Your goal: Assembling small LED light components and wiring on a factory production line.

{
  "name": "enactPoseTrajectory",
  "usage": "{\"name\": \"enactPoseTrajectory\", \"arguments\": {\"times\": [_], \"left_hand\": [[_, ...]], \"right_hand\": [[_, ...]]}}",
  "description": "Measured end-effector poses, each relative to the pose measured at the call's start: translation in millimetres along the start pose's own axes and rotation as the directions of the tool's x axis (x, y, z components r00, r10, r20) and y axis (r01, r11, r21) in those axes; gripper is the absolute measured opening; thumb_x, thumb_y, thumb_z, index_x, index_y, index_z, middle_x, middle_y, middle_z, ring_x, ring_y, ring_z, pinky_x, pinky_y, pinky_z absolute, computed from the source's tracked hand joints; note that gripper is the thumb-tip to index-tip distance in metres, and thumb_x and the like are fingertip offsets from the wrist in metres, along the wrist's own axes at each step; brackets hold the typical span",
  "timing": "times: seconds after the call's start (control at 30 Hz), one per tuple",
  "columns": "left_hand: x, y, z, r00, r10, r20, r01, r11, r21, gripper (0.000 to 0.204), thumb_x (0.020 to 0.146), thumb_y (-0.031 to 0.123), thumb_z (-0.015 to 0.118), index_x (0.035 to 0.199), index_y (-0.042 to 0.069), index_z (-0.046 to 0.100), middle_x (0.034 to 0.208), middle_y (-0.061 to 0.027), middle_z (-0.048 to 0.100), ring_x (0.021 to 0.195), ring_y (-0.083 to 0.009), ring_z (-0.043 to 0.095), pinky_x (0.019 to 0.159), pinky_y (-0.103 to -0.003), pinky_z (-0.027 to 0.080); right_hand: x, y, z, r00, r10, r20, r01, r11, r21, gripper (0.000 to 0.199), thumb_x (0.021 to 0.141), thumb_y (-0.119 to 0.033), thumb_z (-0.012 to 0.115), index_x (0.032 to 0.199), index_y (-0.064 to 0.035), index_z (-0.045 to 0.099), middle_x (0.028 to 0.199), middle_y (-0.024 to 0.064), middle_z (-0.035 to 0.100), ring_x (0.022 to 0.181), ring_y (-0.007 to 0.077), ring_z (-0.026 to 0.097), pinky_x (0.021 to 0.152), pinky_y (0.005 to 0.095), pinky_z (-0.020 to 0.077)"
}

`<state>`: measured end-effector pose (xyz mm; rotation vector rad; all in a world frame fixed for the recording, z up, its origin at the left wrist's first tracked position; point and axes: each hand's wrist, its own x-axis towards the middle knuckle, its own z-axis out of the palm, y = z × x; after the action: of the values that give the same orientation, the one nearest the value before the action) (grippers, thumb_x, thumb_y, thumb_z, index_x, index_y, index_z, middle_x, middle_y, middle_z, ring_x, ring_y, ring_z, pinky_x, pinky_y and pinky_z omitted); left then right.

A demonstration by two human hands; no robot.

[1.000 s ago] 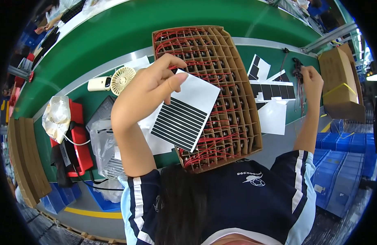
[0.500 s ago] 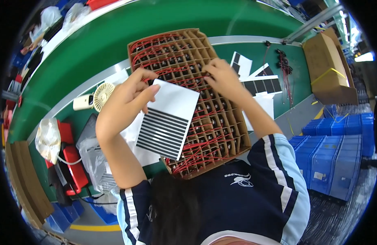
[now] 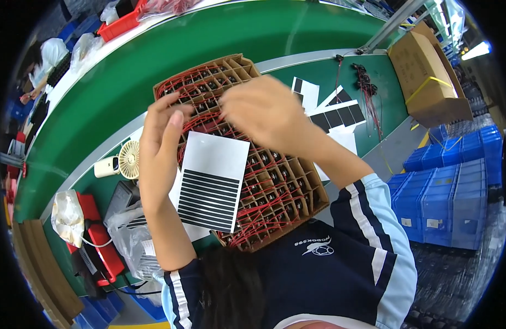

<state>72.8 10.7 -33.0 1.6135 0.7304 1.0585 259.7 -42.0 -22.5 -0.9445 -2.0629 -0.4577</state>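
Resting on the brown partitioned cardboard box (image 3: 290,226), the white, black-striped rectangular sheet (image 3: 213,181) looks light, bendy: pinch its edges. Your left hand (image 3: 164,131) gapes, seemingly empty; your right hand (image 3: 264,112) blurs, cannot tell.

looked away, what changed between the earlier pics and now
The right hand moved left from the dark wired parts to above the divided box; whether it carries one is unclear. The left hand shifted off the far corner of the striped sheet, which stays over the box.
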Motion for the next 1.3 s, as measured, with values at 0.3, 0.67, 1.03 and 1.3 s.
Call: {"name": "enactPoseTrajectory", "arguments": {"times": [0.3, 0.67, 1.03, 1.3], "left_hand": [[-12, 14, -17, 0.949, -0.153, 0.277, 0.236, 0.925, -0.297, 0.027, 0.088, 0.017, 0.045, 0.109, -0.001, 0.045, 0.080, -0.0072, 0.058, 0.068, -0.0107, 0.054, 0.064, -0.022, 0.043], [-14, 23, -22, 0.988, -0.088, 0.124, 0.127, 0.927, -0.352, 0.024, 0.081, 0.001, 0.052, 0.103, 0.000, 0.044, 0.074, -0.0118, 0.057, 0.048, -0.0045, 0.045, 0.045, -0.016, 0.035], [-20, 22, -2, 0.993, -0.052, 0.108, 0.080, 0.959, -0.271, 0.038, 0.073, -0.005, 0.061, 0.104, 0.003, 0.040, 0.075, -0.0050, 0.057, 0.062, -0.0054, 0.051, 0.055, -0.015, 0.038], [-12, 23, -18, 0.997, -0.039, 0.069, 0.057, 0.959, -0.278, 0.026, 0.085, 0.012, 0.041, 0.103, -0.005, 0.049, 0.067, -0.0138, 0.059, 0.040, 0.0003, 0.029, 0.039, -0.015, 0.021]], "right_hand": [[21, -33, 9, 0.996, 0.054, 0.066, -0.077, 0.894, 0.441, 0.024, 0.068, -0.005, 0.064, 0.091, -0.0064, 0.057, 0.102, 0.0077, 0.055, 0.095, 0.0244, 0.054, 0.075, 0.0349, 0.0422], [-83, 22, -38, 0.714, 0.556, 0.425, -0.601, 0.798, -0.034, 0.014, 0.074, -0.007, 0.059, 0.087, -0.0023, 0.055, 0.086, 0.0104, 0.051, 0.080, 0.0230, 0.053, 0.069, 0.0296, 0.0426], [-105, 1, -21, 0.588, 0.574, 0.569, -0.669, 0.741, -0.056, 0.010, 0.071, -0.006, 0.061, 0.078, 0.0000, 0.056, 0.074, 0.0095, 0.050, 0.071, 0.0223, 0.052, 0.062, 0.0300, 0.0431], [-59, -42, 17, 0.820, 0.268, 0.505, -0.482, 0.800, 0.358, 0.016, 0.074, -0.005, 0.059, 0.090, -0.0026, 0.059, 0.088, 0.0092, 0.050, 0.086, 0.0249, 0.050, 0.075, 0.0316, 0.0412]]}}
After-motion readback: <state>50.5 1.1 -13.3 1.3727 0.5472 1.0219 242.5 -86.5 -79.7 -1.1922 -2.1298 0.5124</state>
